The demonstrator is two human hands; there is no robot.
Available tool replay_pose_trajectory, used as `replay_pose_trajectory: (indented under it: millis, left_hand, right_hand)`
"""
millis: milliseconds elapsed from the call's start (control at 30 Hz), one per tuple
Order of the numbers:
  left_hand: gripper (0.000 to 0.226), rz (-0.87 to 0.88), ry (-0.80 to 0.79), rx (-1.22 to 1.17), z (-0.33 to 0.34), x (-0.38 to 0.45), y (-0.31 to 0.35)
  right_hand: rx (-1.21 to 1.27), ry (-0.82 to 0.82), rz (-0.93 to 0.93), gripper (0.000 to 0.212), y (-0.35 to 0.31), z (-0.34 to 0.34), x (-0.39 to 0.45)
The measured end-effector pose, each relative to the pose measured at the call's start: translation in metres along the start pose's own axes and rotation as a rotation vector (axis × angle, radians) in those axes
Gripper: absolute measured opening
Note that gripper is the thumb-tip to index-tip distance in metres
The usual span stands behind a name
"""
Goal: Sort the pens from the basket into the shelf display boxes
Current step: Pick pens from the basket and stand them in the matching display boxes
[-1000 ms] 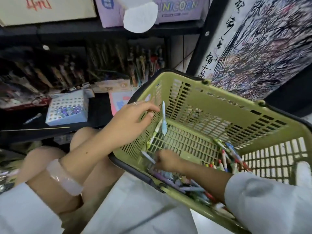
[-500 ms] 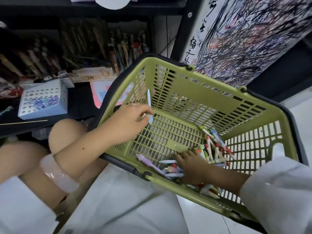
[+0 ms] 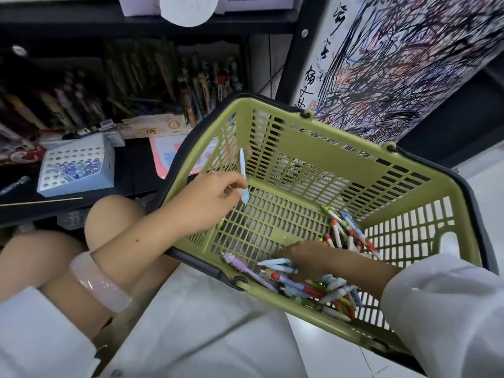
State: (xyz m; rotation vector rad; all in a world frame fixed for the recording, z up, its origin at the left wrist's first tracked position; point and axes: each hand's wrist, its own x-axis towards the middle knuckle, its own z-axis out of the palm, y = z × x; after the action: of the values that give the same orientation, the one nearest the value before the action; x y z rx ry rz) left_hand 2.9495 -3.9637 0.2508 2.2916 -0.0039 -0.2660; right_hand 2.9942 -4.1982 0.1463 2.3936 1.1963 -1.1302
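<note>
Numeral "6" in orange circle on beige card box [image 3: 156, 128] at shelf; other print illegible.

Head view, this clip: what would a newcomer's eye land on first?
The olive-green basket fills the centre, tilted toward the person, with a heap of colourful pens in its near right corner. The left hand holds a light blue pen upright over the basket floor, while the right hand digs into the heap. Upper right, a white board dense with ink scribbles leans beside the dark shelf.
</note>
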Motion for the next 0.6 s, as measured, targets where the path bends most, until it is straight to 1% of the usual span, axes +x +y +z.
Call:
replay_pose_trajectory:
  millis: [67, 133, 200, 267, 333, 367, 433, 467, 500, 600]
  left_hand:
    - [0.019, -0.003, 0.02, -0.013, 0.0, 0.0, -0.002]
    - [0.019, -0.008, 0.021, -0.027, 0.0, 0.0, -0.003]
    - [0.019, -0.002, 0.014, -0.05, -0.002, 0.0, -0.002]
    - [0.019, -0.005, 0.004, -0.064, -0.004, -0.001, -0.001]
    - [0.019, -0.03, 0.001, -0.088, -0.006, -0.001, -0.001]
    - [0.019, -0.044, 0.004, -0.107, -0.006, 0.0, 0.001]
    - [0.018, -0.062, 0.014, -0.191, -0.004, 0.003, 0.004]
    - [0.02, -0.079, 0.008, -0.252, -0.002, 0.005, 0.008]
    - [0.026, -0.108, -0.019, -0.322, 0.002, 0.005, 0.014]
    - [0.057, -0.194, -0.157, -0.548, 0.019, 0.007, 0.032]
  right_hand:
    - [0.002, -0.074, 0.002, 0.033, -0.002, -0.002, 0.004]
    - [0.017, -0.087, -0.006, 0.031, -0.001, -0.003, 0.006]
    - [0.058, -0.035, -0.008, 0.023, 0.001, -0.004, 0.005]
    - [0.184, 0.07, 0.018, 0.014, 0.006, -0.01, 0.001]
    - [0.495, 0.221, 0.108, 0.007, 0.015, -0.025, -0.008]
    - [0.685, 0.317, 0.142, 0.008, 0.019, -0.037, -0.013]
    - [1.029, 0.492, 0.128, 0.009, 0.023, -0.063, -0.021]
    - [1.162, 0.541, 0.098, 0.006, 0.02, -0.077, -0.024]
    - [1.274, 0.564, 0.056, 0.004, 0.015, -0.09, -0.026]
    - [1.519, 0.583, -0.079, 0.012, -0.01, -0.122, -0.023]
